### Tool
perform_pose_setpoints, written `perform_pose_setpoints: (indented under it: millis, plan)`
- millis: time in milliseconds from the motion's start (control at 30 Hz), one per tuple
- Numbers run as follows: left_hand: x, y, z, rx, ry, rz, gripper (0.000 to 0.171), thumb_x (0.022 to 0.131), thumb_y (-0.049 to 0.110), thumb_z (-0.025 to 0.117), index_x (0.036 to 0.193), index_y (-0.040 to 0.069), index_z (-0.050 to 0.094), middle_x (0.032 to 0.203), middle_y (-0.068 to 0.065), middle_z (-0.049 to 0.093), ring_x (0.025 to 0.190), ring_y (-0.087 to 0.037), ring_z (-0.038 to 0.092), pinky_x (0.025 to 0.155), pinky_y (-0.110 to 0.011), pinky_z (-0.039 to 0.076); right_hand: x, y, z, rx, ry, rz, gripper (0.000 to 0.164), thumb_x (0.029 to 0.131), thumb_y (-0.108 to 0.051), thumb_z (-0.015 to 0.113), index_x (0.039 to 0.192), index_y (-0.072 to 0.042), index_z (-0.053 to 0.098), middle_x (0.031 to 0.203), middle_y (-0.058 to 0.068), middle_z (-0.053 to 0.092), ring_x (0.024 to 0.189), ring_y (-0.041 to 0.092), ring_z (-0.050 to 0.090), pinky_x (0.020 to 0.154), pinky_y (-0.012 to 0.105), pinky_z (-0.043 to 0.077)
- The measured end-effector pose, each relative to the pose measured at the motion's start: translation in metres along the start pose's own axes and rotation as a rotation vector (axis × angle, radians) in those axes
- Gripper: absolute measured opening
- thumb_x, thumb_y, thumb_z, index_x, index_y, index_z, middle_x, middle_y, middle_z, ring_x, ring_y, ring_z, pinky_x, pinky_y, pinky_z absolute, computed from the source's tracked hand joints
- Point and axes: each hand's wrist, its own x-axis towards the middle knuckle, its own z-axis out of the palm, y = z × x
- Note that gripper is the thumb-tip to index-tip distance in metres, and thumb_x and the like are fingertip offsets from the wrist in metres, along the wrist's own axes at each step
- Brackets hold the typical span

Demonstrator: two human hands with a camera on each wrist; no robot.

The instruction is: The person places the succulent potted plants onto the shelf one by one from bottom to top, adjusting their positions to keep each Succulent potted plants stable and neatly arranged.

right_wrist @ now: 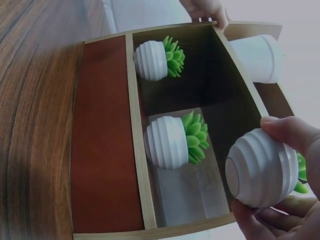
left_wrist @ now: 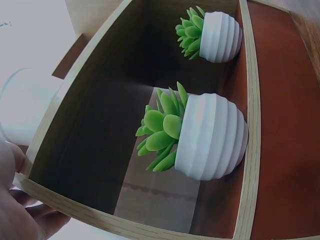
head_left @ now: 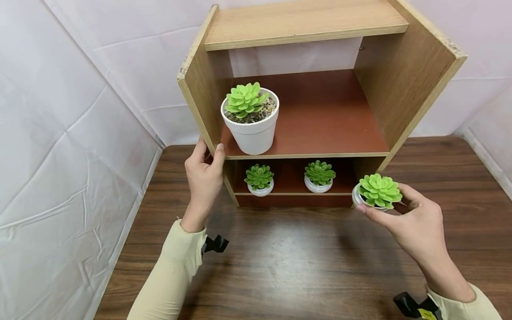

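My right hand (head_left: 420,222) grips a small potted succulent (head_left: 379,192) by its ribbed white pot, in front of the shelf's lower right corner. The right wrist view shows thumb and fingers around that pot (right_wrist: 262,167). With my left hand (head_left: 205,173) I hold the left side panel of the wooden shelf (head_left: 206,95), thumb in front and fingers behind. Two more small succulents stand in the lower compartment, one at left (head_left: 259,178) and one right of the middle (head_left: 319,174). A larger potted succulent (head_left: 253,129) stands at the left of the middle board, near the left thumb.
The shelf stands on a dark wooden table (head_left: 272,262), with its top board (head_left: 308,22) above the red-brown middle board (head_left: 324,115). White sheeting (head_left: 60,146) hangs at the left and behind. Dark wrist mounts sit at both cuffs.
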Motion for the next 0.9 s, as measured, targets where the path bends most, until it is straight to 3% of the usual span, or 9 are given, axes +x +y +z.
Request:
perform_pose_setpoints:
  millis: [133,367,467,733,900]
  plan:
    - [-0.001,-0.002,0.0,-0.006,0.002,0.003,0.023,0.09,-0.011,0.055,0.112,-0.013,0.063,0.092,-0.025,0.067,0.076,-0.023,0.063,0.065,-0.025,0.05,0.001,-0.002,0.001,0.024,-0.01,-0.021,0.057,0.066,-0.009,0.092,0.118,-0.007,0.07,0.1,-0.008,0.069,0.085,0.001,0.066,0.066,0.013,0.05]
    - [-0.001,-0.034,-0.001,-0.021,-0.003,0.019,0.026,0.093,-0.002,0.058,0.118,-0.002,0.067,0.097,-0.014,0.07,0.08,-0.017,0.064,0.066,-0.026,0.052,0.004,-0.007,0.002,0.007,0.007,-0.053,0.057,0.066,-0.009,0.092,0.118,-0.009,0.07,0.103,-0.006,0.068,0.085,0.002,0.066,0.071,0.013,0.05]
    - [0.0,-0.038,-0.002,-0.025,-0.003,0.02,0.027,0.093,0.0,0.058,0.118,0.001,0.068,0.098,-0.011,0.071,0.081,-0.016,0.065,0.067,-0.027,0.053,0.004,-0.008,0.001,0.002,0.007,-0.059,0.058,0.066,-0.009,0.092,0.119,-0.01,0.07,0.104,-0.005,0.068,0.085,0.003,0.066,0.071,0.013,0.05]
    - [0.001,-0.003,-0.001,-0.018,0.001,0.004,0.022,0.09,-0.011,0.055,0.11,-0.013,0.064,0.092,-0.025,0.068,0.078,-0.021,0.063,0.066,-0.029,0.052,0.006,-0.013,0.003,0.028,0.004,-0.058,0.056,0.066,-0.007,0.092,0.117,-0.008,0.071,0.101,-0.003,0.069,0.082,0.003,0.066,0.07,0.014,0.051]
    - [0.001,-0.001,-0.001,-0.011,-0.001,-0.007,0.024,0.09,-0.011,0.055,0.112,-0.013,0.064,0.091,-0.025,0.068,0.076,-0.017,0.062,0.065,-0.03,0.051,0.006,-0.016,0.007,0.045,0.0,-0.071,0.053,0.066,-0.006,0.092,0.115,-0.007,0.071,0.101,-0.001,0.069,0.082,0.005,0.066,0.07,0.015,0.051]
